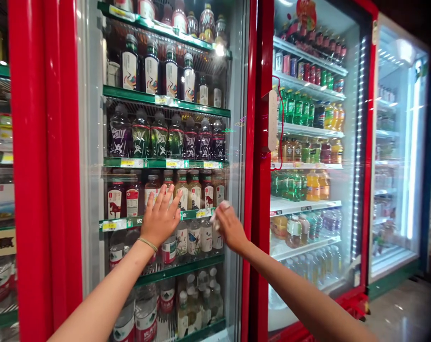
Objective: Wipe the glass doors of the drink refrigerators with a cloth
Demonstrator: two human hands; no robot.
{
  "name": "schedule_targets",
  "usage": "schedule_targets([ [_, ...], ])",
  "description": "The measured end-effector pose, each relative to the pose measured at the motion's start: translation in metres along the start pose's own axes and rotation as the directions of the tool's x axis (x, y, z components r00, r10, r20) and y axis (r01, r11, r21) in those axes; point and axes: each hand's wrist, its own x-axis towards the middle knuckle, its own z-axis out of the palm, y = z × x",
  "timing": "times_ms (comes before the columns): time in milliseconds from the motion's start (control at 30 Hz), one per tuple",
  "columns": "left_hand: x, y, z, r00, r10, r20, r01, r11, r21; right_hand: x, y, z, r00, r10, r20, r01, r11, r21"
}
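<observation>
Glass door (237,166): shut-looking pane, bottles (195,195) on shelves behind it; both hands at its face.
White wad (215,221): crumpled, cloth or paper, can't tell which; in the right hand, near the pane's red frame (251,190), level with a green shelf edge (187,214).
Handling: my judgement, the wad works best spread under several fingertips, with light, even pressure and no bare nail on the glass. A relaxed wrist would help near the frame. The left palm seems best used gently, as a steadying point, since bare skin may smudge.
Right hand (233,230): fingers curled, mostly closed, wad pinched at the fingertips; exact contact with the pane unclear.
Left hand (159,222): open, fingers fanned, nothing held; appears laid against the glass.
</observation>
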Motion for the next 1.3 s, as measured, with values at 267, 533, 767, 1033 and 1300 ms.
schedule_targets([
  [267, 0.008, -0.037, -0.021, 0.973, 0.227, 0.042, -0.228, 0.973, 0.021, 0.074, 0.042, -0.024, 0.939, 0.300, -0.168, -0.312, 0.949, -0.049],
  [533, 0.004, -0.089, -0.058, 0.970, 0.194, 0.149, -0.202, 0.978, 0.043, 0.128, -0.044, 0.017, 0.936, 0.309, -0.169, -0.308, 0.951, 0.033],
  [767, -0.018, -0.123, -0.084, 0.959, 0.179, 0.218, -0.199, 0.977, 0.077, 0.142, -0.090, 0.024, 0.980, -0.196, 0.043, 0.191, 0.976, 0.101],
  [1033, -0.034, -0.156, -0.101, 0.942, 0.229, 0.247, -0.265, 0.956, 0.125, 0.094, 0.030, -0.022, 0.868, 0.465, -0.171, -0.471, 0.882, 0.007],
  [1300, -0.041, -0.162, -0.097, 0.961, 0.204, 0.185, -0.232, 0.962, 0.146, 0.151, -0.032, 0.009, 0.887, 0.392, -0.243, -0.397, 0.917, 0.031],
])
